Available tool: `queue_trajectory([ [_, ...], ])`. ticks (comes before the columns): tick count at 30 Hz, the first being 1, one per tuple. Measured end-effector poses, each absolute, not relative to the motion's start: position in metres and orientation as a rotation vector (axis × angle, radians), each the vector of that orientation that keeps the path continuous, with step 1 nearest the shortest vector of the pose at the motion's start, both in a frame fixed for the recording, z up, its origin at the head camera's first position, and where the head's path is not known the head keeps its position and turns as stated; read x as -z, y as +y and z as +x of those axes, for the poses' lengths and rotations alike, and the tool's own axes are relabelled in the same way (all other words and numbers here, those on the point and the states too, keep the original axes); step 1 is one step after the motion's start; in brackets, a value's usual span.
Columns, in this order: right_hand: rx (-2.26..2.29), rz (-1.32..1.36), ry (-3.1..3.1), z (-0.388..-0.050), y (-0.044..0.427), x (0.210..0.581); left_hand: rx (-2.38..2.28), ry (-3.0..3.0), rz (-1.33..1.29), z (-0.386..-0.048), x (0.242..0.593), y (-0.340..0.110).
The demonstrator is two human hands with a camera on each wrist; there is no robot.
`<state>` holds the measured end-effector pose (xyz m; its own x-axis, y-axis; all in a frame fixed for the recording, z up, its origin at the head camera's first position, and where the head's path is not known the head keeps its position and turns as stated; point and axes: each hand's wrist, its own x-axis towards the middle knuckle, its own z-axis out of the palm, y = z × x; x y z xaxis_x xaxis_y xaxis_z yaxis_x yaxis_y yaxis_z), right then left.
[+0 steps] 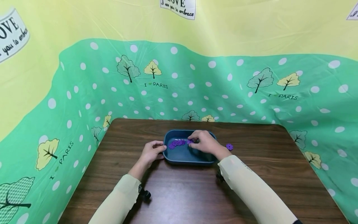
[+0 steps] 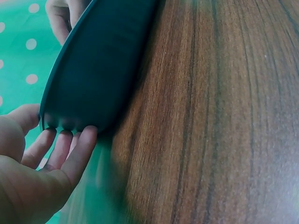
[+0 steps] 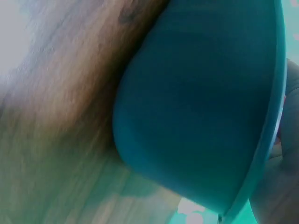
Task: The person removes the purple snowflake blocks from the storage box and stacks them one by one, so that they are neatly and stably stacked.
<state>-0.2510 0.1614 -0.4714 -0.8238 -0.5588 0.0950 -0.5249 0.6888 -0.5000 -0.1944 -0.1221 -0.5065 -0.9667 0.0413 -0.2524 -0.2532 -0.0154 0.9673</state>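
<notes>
A dark blue rectangular plastic tub [image 1: 181, 162] stands on the table, with a row of small purple flower-shaped pieces [image 1: 176, 143] along its floor. My left hand [image 1: 151, 152] holds the tub's left end. In the left wrist view its fingertips [image 2: 88, 133] press the outer wall, while the thumb is at the rim. Reaching over the near right side, my right hand [image 1: 204, 141] is inside the tub, thumb and fingers pinching a purple flower-shaped piece [image 1: 190, 141]. Most of that piece is hidden by the fingers. The tub's wall blocks most of the right hand [image 3: 289, 112] in the right wrist view.
Another purple flower-shaped piece [image 1: 229, 146] lies on the wooden table [image 1: 179, 193], to the right of the tub. A green and yellow patterned cloth [image 1: 179, 90] hangs behind the table and along its sides.
</notes>
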Motion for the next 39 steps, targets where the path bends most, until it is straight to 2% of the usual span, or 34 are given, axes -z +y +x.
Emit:
queue_trajectory([
  [9,0.893,-0.838,2.875,-0.25,0.182,0.464,-2.087,2.053,-0.225,-0.196,0.51,-0.122],
  [21,0.969,-0.877,2.923,-0.246,0.216,0.459,-2.08,2.068,-0.223,-0.196,0.509,-0.122],
  [39,0.997,-0.807,3.045,-0.243,0.272,0.463,-2.082,2.069,-0.227,-0.196,0.512,-0.122],
])
